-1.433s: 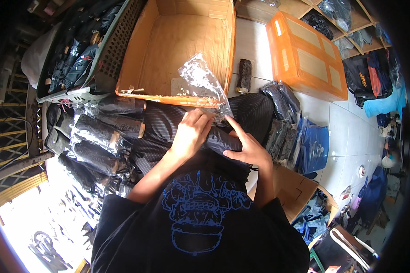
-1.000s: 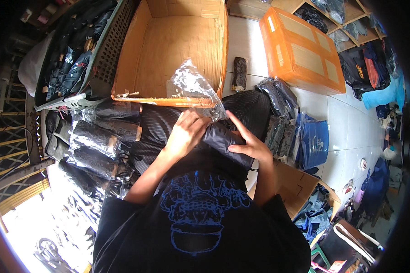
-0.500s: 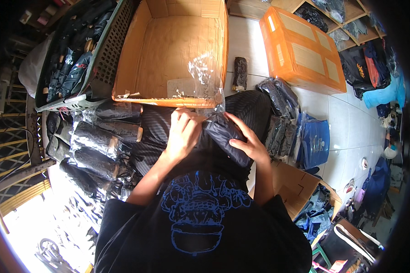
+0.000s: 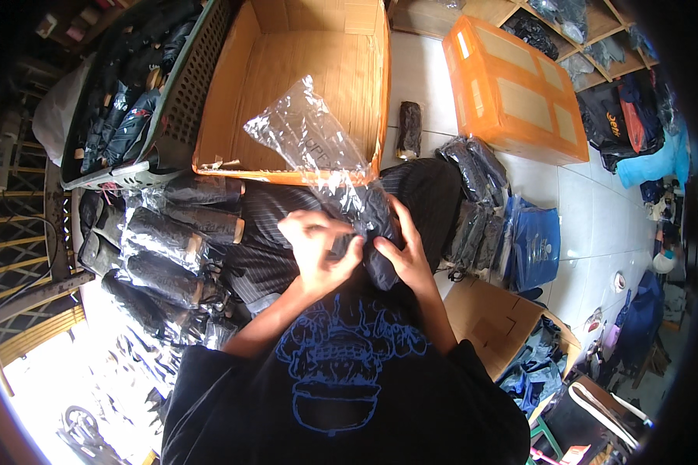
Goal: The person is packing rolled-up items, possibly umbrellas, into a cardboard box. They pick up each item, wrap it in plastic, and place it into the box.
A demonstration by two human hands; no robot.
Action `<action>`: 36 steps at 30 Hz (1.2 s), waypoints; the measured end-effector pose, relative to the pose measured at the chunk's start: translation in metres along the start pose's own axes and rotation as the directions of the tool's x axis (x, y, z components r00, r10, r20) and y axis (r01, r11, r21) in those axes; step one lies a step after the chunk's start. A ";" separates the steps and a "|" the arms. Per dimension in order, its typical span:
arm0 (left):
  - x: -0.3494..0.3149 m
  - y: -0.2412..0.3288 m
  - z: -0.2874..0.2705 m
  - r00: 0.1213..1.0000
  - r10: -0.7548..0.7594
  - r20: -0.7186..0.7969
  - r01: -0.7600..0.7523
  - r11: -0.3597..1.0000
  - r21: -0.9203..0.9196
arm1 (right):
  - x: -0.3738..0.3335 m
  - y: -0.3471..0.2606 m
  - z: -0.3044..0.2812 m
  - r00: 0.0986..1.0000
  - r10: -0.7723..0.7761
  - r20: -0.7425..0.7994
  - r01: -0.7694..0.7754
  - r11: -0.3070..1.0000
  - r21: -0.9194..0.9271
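A folded black umbrella (image 4: 381, 268) rests upright over my lap, its far end inside a clear plastic bag (image 4: 306, 139). The rest of the bag stretches away to the upper left, over the open carton's near edge. My right hand (image 4: 411, 252) is wrapped round the umbrella from the right, thumb on its near face. My left hand (image 4: 322, 252) is at the umbrella's left side, thumb and forefinger pinched at the bag's mouth; its fingers are slightly blurred.
Ahead is an open cardboard carton (image 4: 202, 159), with a dark crate (image 4: 180, 105) of umbrellas to its left. Several bagged umbrellas (image 4: 167, 275) lie at my left, more bagged umbrellas (image 4: 481, 167) at my right. A taped orange box (image 4: 512, 93) stands at the far right.
The umbrella has turned more upright and the bag now covers its far end, swinging out to the left. Both hands have come nearer my body, the left one moving along the umbrella.
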State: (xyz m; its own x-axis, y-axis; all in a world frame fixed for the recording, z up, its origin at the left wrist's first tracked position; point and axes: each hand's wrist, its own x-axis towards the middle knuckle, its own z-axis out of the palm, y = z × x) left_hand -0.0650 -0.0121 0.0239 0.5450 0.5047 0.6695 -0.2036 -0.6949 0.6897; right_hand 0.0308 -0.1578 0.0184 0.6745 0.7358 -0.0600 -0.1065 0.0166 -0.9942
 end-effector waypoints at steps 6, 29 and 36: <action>0.027 -0.005 0.004 0.521 -0.708 0.477 0.808 0.230 -0.542 | 0.010 -0.006 0.024 0.991 0.136 0.014 -0.136 0.968 0.212; 0.027 -0.016 -0.004 0.533 -0.702 0.473 0.837 0.354 -0.418 | 0.010 0.012 0.027 0.928 0.275 0.250 -0.352 0.868 0.351; 0.044 -0.018 0.002 0.333 -0.750 0.572 0.859 -0.009 -0.512 | 0.012 0.029 0.042 0.987 0.063 0.150 -0.075 0.994 0.073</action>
State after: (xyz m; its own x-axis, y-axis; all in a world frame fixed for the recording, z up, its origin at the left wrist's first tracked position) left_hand -0.0359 0.0221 0.0401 0.7992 0.3960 -0.4522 0.0537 0.7022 0.7100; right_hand 0.0049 -0.1203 -0.0074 0.5492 0.8286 -0.1087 -0.2102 0.0110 -0.9776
